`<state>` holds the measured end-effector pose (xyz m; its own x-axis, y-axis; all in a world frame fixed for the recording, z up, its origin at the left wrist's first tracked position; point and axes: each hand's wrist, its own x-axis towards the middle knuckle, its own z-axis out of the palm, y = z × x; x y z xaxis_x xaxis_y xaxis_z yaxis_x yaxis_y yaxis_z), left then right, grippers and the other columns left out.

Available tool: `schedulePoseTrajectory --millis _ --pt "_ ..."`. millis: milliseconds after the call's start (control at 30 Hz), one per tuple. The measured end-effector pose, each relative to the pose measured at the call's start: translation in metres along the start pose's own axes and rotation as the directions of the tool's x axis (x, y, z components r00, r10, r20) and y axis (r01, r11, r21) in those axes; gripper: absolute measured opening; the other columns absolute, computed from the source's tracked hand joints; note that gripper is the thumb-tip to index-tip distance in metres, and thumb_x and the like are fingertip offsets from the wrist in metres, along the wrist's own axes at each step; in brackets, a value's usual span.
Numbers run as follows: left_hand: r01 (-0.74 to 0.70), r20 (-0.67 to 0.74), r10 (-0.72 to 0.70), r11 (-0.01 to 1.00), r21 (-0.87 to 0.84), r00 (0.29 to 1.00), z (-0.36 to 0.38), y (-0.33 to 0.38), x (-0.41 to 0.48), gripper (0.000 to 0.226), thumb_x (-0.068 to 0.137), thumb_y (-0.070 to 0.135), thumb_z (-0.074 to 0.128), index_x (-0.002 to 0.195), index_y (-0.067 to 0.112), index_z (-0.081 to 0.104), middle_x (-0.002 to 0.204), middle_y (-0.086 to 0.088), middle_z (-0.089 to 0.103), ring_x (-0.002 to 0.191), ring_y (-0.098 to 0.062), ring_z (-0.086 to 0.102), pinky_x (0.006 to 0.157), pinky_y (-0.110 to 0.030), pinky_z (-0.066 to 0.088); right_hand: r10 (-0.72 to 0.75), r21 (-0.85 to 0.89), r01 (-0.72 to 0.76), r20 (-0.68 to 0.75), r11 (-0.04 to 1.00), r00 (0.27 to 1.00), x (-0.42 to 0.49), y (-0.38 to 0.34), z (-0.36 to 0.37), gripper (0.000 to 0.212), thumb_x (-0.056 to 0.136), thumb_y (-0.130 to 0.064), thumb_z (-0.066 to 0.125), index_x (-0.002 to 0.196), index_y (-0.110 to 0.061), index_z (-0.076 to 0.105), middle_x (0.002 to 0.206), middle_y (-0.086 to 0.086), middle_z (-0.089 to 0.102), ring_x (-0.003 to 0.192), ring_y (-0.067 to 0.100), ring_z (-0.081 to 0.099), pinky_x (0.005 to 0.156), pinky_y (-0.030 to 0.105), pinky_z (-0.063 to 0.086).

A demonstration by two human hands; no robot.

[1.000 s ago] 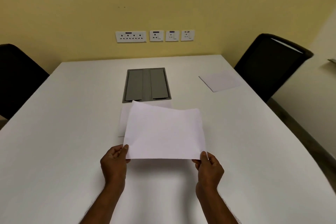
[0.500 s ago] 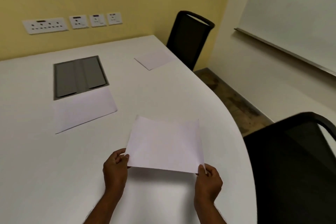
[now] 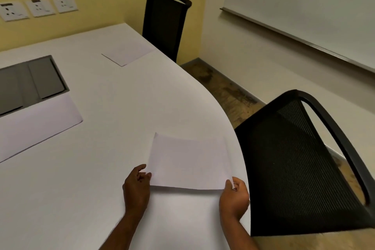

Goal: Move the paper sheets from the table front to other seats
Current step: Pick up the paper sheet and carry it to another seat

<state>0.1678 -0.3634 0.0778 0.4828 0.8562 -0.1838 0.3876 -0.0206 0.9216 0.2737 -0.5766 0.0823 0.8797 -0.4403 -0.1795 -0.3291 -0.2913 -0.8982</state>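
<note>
Both hands hold one sheet (image 3: 189, 161) over the white surface (image 3: 105, 148), at about 5 o'clock of the view, near the curved right edge. Left hand (image 3: 136, 187) pinches the sheet's near-left corner, thumb on top, fingers curled under. Right hand (image 3: 234, 196) pinches the near-right corner, thumb on top of the paper, other fingers hidden beneath. The near edge is lifted, shadow showing below it; can't tell if the far edge touches the surface.

Near chair (image 3: 300, 166), black mesh back, sits at 3 o'clock of the sheet, just beside the surface edge and close to the right hand. Far chair (image 3: 164, 24), also black, stands at 12 o'clock against the yellow wall, by the far right corner of the surface.

Second sheet (image 3: 127, 54) lies flat at 11 o'clock of the held one, well apart, in front of the far chair. Third sheet (image 3: 34, 126) lies flat at 9 o'clock, left part cut off by the frame, its far edge touching or just overlapping the grey panel (image 3: 30, 81) set into the surface; can't tell which.

Sockets (image 3: 38, 7) are on the wall at 11 o'clock of the view. Whiteboard (image 3: 304, 6) is on the right wall at 1 o'clock. Brown floor (image 3: 225, 89) shows between the two chairs.
</note>
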Motion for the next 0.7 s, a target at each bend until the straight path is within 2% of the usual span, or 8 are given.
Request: schedulePoseTrajectory --millis 100,233,367,467,600,700 --pt "-0.002 0.019 0.001 0.999 0.043 1.000 0.014 -0.003 -0.003 0.031 0.089 0.005 0.068 0.119 0.014 0.067 0.079 -0.005 0.070 0.078 -0.020 0.065 0.073 -0.029 0.045 -0.022 -0.062 0.023 0.019 0.998 1.000 0.013 0.009 -0.004 0.018 0.091 -0.004 0.066 0.109 -0.003 0.068 0.088 0.014 0.069 0.080 0.033 0.065 0.070 0.033 0.046" --pt "-0.012 0.035 0.009 0.995 0.098 0.999 0.023 -0.006 -0.006 0.035 0.088 0.004 0.069 0.121 0.013 0.066 0.077 -0.002 0.067 0.073 -0.015 0.062 0.068 -0.021 0.043 -0.033 -0.156 0.039 0.043 0.987 0.999 0.022 0.019 -0.006 0.022 0.093 -0.007 0.064 0.115 -0.004 0.067 0.089 0.010 0.068 0.077 0.027 0.061 0.068 0.033 0.046" --pt "-0.029 0.061 0.019 0.987 0.157 0.998 0.029 -0.007 -0.009 0.037 0.088 0.003 0.069 0.123 0.012 0.065 0.073 0.000 0.063 0.070 -0.014 0.061 0.066 -0.017 0.043 -0.070 -0.256 0.088 0.079 0.963 0.994 0.027 0.025 -0.007 0.027 0.093 -0.009 0.064 0.119 -0.006 0.066 0.109 0.014 0.072 0.093 0.032 0.066 0.073 0.032 0.043" --pt "-0.035 0.069 0.021 0.977 0.211 0.997 0.031 -0.010 -0.010 0.038 0.088 0.001 0.068 0.124 0.010 0.063 0.072 -0.002 0.061 0.069 -0.017 0.059 0.066 -0.022 0.043 -0.107 -0.315 0.141 0.123 0.939 0.987 0.029 0.029 -0.006 0.029 0.093 -0.008 0.064 0.121 -0.006 0.065 0.114 0.014 0.071 0.101 0.034 0.066 0.080 0.038 0.050" --pt "-0.022 0.082 -0.002 0.957 0.289 0.997 0.032 -0.016 -0.007 0.043 0.087 0.001 0.068 0.128 0.007 0.061 0.075 -0.005 0.059 0.072 -0.024 0.059 0.075 -0.033 0.046 -0.172 -0.376 0.226 0.172 0.899 0.970 0.031 0.035 -0.006 0.032 0.091 -0.005 0.065 0.123 -0.005 0.064 0.118 0.014 0.070 0.107 0.034 0.064 0.084 0.039 0.050" --pt "-0.045 0.112 0.009 0.945 0.325 0.994 0.031 -0.018 -0.009 0.046 0.088 0.002 0.066 0.133 0.007 0.057 0.091 -0.010 0.063 0.087 -0.028 0.061 0.086 -0.040 0.050 -0.253 -0.426 0.324 0.215 0.845 0.943 0.032 0.037 -0.005 0.039 0.088 -0.004 0.068 0.126 -0.005 0.062 0.119 0.014 0.067 0.110 0.034 0.059 0.085 0.044 0.052"
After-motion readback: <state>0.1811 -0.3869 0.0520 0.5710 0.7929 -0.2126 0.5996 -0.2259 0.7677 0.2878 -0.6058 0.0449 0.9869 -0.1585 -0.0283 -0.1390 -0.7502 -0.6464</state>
